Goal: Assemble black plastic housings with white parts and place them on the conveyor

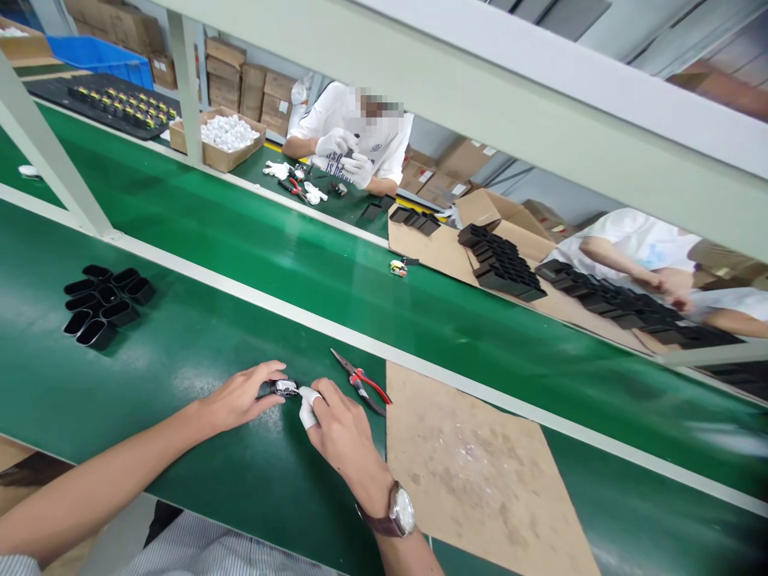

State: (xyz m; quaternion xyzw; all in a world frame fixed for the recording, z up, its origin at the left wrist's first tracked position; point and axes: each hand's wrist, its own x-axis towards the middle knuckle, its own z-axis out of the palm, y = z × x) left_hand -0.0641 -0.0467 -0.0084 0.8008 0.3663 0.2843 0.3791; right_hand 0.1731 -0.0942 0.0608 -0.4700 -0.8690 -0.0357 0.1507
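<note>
Low over the green bench, my left hand (243,394) grips a small black housing (286,388) between thumb and fingers, its whitish, partly filled face turned up. My right hand (336,420), with white covers on the thumb and a finger, pinches at the housing's right end; whether it holds a separate small part there is hidden. Just beyond that hand lie long-nose pliers (362,382) with red and black handles. A brown board (474,464) lies on the bench to the right of the hands.
Several black oval cases (108,304) stand grouped at the left. Past a pale rail (252,304) runs a green belt (288,264) carrying a small assembly (398,267). Across it, a co-worker (354,144) in white gloves works near a box of white parts (228,136). Black cases (501,264) stand in rows.
</note>
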